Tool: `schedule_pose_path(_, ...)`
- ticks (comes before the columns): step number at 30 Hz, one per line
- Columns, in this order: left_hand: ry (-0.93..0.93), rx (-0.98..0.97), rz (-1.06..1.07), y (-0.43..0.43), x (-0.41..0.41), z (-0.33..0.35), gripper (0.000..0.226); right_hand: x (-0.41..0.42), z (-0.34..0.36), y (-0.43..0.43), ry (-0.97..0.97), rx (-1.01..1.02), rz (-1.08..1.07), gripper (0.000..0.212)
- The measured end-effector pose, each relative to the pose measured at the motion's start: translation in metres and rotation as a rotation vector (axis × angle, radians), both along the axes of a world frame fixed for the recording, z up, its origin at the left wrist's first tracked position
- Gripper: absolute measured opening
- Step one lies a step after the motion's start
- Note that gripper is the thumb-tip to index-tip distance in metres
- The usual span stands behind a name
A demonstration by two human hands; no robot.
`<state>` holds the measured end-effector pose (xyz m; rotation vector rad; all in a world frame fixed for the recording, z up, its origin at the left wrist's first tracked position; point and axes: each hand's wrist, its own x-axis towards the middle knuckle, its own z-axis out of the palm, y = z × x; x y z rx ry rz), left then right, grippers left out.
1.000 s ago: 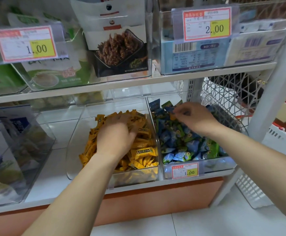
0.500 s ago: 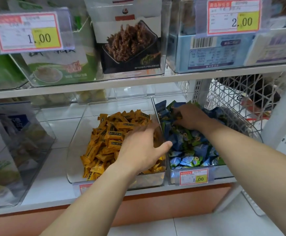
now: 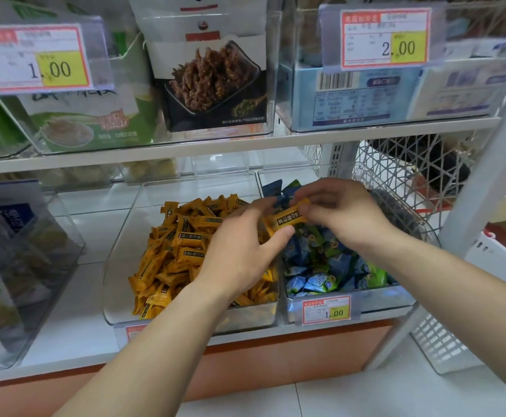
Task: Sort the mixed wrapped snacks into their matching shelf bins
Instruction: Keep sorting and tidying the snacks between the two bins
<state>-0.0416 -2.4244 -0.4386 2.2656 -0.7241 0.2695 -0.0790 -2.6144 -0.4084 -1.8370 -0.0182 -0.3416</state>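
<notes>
Yellow snack (image 3: 288, 219): one wrapped piece, judged light, crinkly and slippery, best pinched at its crimped ends. It is held over the divide between yellow bin (image 3: 119, 266) and blue bin (image 3: 375, 302), toward the shelf's (image 3: 65, 341) right end. Left hand (image 3: 239, 251) pinches one end, right hand (image 3: 345, 212) the other.

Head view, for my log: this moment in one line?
left hand: pinches yellow wrapped snack; right hand: pinches its other end; snack: above clear bins
</notes>
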Motion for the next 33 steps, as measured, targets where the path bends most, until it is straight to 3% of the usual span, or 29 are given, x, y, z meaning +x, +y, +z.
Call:
schedule_pose_path(3,0.02,-0.08,0.0,-0.004,-0.003,0.004,0.039,-0.004,0.0,0.01,0.0,0.156,0.011,0.016)
schedule_pose_path(5,-0.005,-0.045,0.105,0.001,0.003,0.005,0.034,0.002,-0.005,0.008,0.031,0.116,-0.03,0.017)
schedule_pose_path(8,-0.061,0.136,0.313,0.021,0.015,0.002,0.046,0.024,-0.02,-0.005,0.064,-0.235,-0.101,0.015)
schedule_pose_path(11,-0.106,0.176,0.377,0.032,0.023,-0.002,0.055,0.057,-0.033,-0.011,0.042,-0.558,-0.032,0.029)
schedule_pose_path(14,-0.07,0.114,0.27,0.024,0.018,-0.006,0.055,0.093,-0.037,-0.011,0.021,-0.765,0.031,0.041)
schedule_pose_path(17,0.011,0.117,0.128,0.012,0.009,-0.014,0.063,0.123,-0.041,-0.012,0.167,-0.983,0.173,0.049)
schedule_pose_path(21,0.058,0.2,0.053,0.006,0.009,-0.021,0.062,0.13,-0.044,-0.021,0.235,-1.202,0.263,0.046)
schedule_pose_path(27,0.109,0.168,0.031,0.008,0.013,-0.023,0.063,0.092,-0.042,-0.047,0.11,-1.327,0.274,0.026)
schedule_pose_path(29,0.124,0.168,0.017,0.01,0.012,-0.022,0.064,0.078,-0.036,-0.057,0.153,-1.374,0.278,0.023)
schedule_pose_path(33,0.132,0.182,0.013,0.009,0.011,-0.021,0.067,0.062,-0.014,-0.066,0.319,-1.377,0.327,0.037)
